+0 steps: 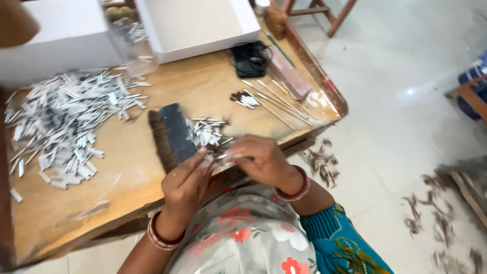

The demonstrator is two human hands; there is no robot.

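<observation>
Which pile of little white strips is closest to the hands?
The small pile beside the dark comb-like block, just above the hands; the big pile lies far left.

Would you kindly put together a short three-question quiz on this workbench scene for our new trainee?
1. True or false: the large pile of small silver pieces lies on the wooden table to the left of the dark comb-like block.
2. Which lies nearest the thin wooden sticks? A) coiled black cord B) white box C) loose hair on the floor
3. What are the left hand and right hand doing?

Key
1. True.
2. A.
3. Both meet at the table's near edge, fingers pinching something small between them; it is too blurred to tell what it is.
</observation>
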